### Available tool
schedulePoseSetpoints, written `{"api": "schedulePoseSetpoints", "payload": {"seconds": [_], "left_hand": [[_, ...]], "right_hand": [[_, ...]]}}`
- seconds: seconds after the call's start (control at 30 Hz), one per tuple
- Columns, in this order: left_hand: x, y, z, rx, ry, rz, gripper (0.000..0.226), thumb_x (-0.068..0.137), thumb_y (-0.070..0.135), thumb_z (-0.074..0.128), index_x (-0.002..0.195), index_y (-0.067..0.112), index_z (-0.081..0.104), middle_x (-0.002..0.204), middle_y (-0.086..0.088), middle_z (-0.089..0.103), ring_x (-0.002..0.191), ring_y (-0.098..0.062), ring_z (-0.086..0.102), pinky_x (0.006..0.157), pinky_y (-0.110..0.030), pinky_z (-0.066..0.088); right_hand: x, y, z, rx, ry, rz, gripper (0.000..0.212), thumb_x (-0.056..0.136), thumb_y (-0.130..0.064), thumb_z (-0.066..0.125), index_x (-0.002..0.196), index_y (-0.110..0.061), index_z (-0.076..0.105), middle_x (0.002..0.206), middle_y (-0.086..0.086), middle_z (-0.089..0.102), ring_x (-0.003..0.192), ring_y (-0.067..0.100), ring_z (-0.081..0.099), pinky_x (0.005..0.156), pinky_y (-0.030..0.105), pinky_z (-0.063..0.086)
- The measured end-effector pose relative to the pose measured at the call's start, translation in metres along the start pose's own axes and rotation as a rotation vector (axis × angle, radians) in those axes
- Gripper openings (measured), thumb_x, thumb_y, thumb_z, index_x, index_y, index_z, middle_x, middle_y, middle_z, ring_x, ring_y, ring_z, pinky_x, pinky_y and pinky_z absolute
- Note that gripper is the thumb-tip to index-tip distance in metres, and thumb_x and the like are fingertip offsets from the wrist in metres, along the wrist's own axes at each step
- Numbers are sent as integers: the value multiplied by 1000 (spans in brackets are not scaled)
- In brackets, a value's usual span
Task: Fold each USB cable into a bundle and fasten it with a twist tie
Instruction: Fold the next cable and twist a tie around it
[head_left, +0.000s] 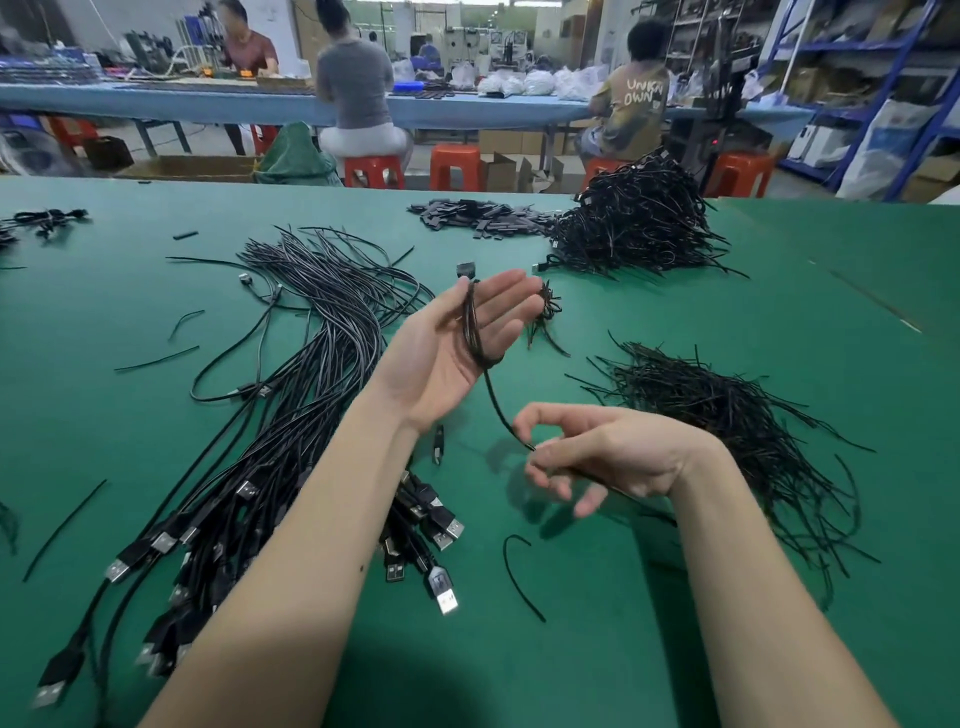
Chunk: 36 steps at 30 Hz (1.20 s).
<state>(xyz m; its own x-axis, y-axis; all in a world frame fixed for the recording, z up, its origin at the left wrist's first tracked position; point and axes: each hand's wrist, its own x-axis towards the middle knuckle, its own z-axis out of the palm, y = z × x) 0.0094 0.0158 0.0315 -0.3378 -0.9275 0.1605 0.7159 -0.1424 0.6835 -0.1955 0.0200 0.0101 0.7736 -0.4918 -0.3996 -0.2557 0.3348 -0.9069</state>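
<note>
Black USB cable (474, 327) in my hand, black twist ties (727, 415), green table (675, 649), orange-red stools (456, 166).

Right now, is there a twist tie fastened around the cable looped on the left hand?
No: the cable lies looped over the open left hand untied, its tail pinched by the right hand.
</note>
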Motion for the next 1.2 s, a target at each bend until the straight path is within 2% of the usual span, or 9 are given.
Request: {"api": "schedulePoseSetpoints", "payload": {"seconds": [0.13,0.3,0.4,0.57,0.7,0.87,0.97,1.07,1.2], "left_hand": [[-9,4,-3,294,-125,-174,45,104,30,38,111,7,76,118,-14,72,86,-18,75,61,-16,58],[-4,-12,-9,737,-83,-452,46,109,28,32,116,-4,64,119,-22,69,105,-36,70,82,-36,61],[5,-25,-5,865,122,-347,42,110,25,32,114,-4,62,108,-17,74,99,-32,72,85,-38,60],[14,-25,1,561,423,-17,42,109,25,31,94,4,64,67,-6,59,51,-13,55,47,-23,48],[16,-25,6,317,432,-9,45,110,28,27,96,4,63,78,-6,74,71,-17,73,62,-26,59],[15,-30,11,208,449,-25,39,110,29,28,75,18,43,51,8,30,48,-11,38,49,-22,36],[9,-22,9,104,296,-73,38,108,29,29,72,20,36,56,9,20,48,-9,20,49,-22,26],[4,-20,9,59,105,-161,38,106,32,34,70,21,34,63,8,12,55,-11,12,50,-22,24],[5,-27,10,186,107,-174,37,107,28,34,70,20,34,59,8,18,53,-11,25,55,-23,32]], "right_hand": [[10,-5,-10,154,407,-62,20,102,3,45,99,-16,51,68,2,53,40,0,35,31,10,22],[15,-22,-7,304,699,-289,20,102,3,44,95,-14,52,75,5,59,39,3,36,35,13,24],[20,-32,8,147,785,-381,23,100,4,45,93,-14,56,80,4,63,41,5,42,37,15,31],[22,-36,29,22,577,-387,24,96,9,49,95,-8,67,85,8,71,64,14,67,64,27,60],[18,-30,23,-220,512,-273,25,96,4,53,93,-10,74,103,14,76,93,18,74,90,34,54],[8,-24,7,-405,460,-113,21,95,-13,63,93,-21,82,109,-7,77,119,8,62,104,29,46],[12,-21,0,-226,652,-173,13,96,-18,66,99,-17,78,112,3,76,115,15,66,94,27,52],[15,-22,-2,13,699,-301,18,96,-28,68,108,-16,74,98,-2,76,83,11,68,69,21,51],[15,-20,-2,-155,848,-384,6,90,-27,76,90,-20,77,68,-9,64,57,5,53,51,16,42]]}}
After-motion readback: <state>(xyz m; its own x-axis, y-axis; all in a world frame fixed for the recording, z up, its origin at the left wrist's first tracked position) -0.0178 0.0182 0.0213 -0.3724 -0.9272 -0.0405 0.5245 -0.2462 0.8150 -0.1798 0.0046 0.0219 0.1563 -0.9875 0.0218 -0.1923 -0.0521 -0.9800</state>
